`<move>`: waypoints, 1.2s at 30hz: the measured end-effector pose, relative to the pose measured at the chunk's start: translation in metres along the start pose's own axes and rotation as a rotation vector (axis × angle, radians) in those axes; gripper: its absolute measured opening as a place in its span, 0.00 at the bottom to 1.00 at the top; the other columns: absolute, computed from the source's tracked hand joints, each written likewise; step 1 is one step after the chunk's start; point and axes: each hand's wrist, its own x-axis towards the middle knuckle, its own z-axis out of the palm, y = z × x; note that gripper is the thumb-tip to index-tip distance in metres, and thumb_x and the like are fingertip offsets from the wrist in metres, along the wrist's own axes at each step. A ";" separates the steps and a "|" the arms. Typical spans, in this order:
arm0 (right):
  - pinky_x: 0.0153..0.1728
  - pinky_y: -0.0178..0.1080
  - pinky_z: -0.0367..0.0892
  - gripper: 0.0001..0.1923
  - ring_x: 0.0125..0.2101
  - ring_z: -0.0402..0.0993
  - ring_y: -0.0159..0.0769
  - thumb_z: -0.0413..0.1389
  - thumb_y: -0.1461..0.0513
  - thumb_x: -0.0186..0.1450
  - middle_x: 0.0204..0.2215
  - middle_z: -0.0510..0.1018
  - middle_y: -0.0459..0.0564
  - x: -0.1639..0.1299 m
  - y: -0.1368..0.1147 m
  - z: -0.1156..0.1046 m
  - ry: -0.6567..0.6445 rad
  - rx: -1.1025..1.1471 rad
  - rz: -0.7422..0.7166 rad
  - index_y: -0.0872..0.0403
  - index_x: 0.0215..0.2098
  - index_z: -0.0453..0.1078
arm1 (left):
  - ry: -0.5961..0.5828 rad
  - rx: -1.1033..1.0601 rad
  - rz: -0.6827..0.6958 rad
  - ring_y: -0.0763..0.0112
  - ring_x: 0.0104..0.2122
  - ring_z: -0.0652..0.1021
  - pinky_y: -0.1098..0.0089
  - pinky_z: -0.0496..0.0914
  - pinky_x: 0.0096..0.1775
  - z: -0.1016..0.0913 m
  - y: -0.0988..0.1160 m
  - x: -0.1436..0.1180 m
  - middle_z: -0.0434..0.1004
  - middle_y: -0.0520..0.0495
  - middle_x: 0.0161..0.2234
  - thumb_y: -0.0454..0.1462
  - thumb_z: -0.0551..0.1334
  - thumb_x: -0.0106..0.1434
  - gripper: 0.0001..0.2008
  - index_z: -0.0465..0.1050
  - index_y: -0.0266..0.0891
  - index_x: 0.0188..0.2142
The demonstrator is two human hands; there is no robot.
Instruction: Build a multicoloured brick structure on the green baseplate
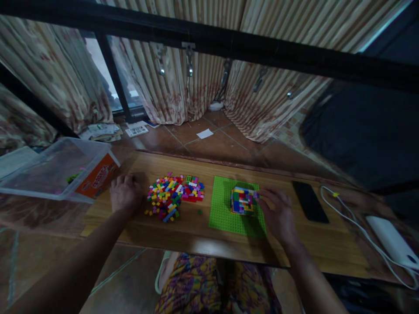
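Note:
My left hand (pixel 125 192) rests on the wooden board with its fingers loosely bent and holds nothing. Just to its right lies a heap of loose toy bricks (pixel 170 192) in many colours. A green baseplate (pixel 220 213) carries a small blocky brick structure (pixel 240 204) of mixed colours. At the right side of that structure, the fingertips of my right hand (pixel 277 213) pinch a small purple brick (pixel 256 195) near its upper edge. Whether this brick touches the structure is hard to make out.
Left of the board stands a clear plastic bin (pixel 62 165) with an orange label and some green pieces inside. On the right are a black phone (pixel 309 201), a white cable (pixel 355 218) and a white power bank (pixel 392 240). Curtains (pixel 173 91) hang behind metal bars.

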 end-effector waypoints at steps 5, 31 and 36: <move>0.48 0.52 0.65 0.21 0.47 0.68 0.46 0.51 0.47 0.67 0.46 0.74 0.57 0.008 0.018 0.010 -0.039 -0.009 -0.053 0.51 0.38 0.78 | -0.011 -0.023 -0.001 0.47 0.49 0.69 0.49 0.64 0.50 -0.003 0.001 0.000 0.72 0.31 0.46 0.36 0.51 0.61 0.18 0.72 0.34 0.46; 0.50 0.53 0.65 0.17 0.49 0.70 0.47 0.54 0.50 0.65 0.48 0.76 0.57 0.012 0.019 0.010 -0.038 -0.020 -0.078 0.52 0.42 0.77 | -0.045 0.121 0.007 0.51 0.49 0.69 0.55 0.65 0.50 -0.006 0.005 0.000 0.72 0.33 0.47 0.37 0.48 0.63 0.19 0.71 0.31 0.47; 0.49 0.49 0.67 0.21 0.47 0.72 0.45 0.54 0.47 0.64 0.46 0.77 0.56 0.017 0.022 0.013 -0.033 0.225 0.195 0.53 0.42 0.76 | -0.038 0.106 0.015 0.52 0.49 0.69 0.55 0.64 0.51 -0.006 0.005 0.000 0.71 0.33 0.48 0.37 0.48 0.63 0.20 0.71 0.30 0.48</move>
